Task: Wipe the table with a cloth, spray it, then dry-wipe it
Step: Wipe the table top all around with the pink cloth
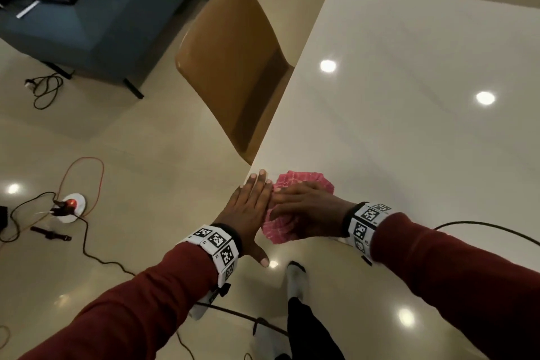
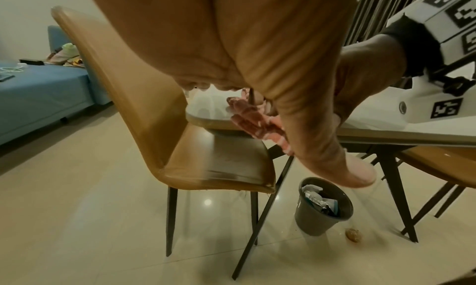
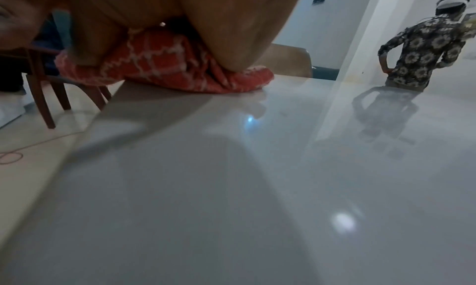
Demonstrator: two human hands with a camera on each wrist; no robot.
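Observation:
A pink checked cloth (image 1: 306,181) lies bunched on the near left corner of the white glossy table (image 1: 409,96). My right hand (image 1: 304,207) lies across the cloth and presses it down, fingers stretched toward the left edge. In the right wrist view the cloth (image 3: 165,65) bulges out from under the palm onto the table (image 3: 231,187). My left hand (image 1: 251,204) is held flat with straight fingers against the table's left edge, right beside the cloth and touching the right hand's fingertips. The left wrist view shows the cloth (image 2: 247,116) hanging slightly over the edge. No spray bottle is in view.
A tan chair (image 1: 233,67) stands at the table's left side. A grey bin (image 2: 322,206) sits on the floor under the table corner. Cables (image 1: 84,184) and a power socket lie on the floor at left, with a blue sofa (image 1: 102,23) behind. Another person (image 3: 417,51) stands beyond the table.

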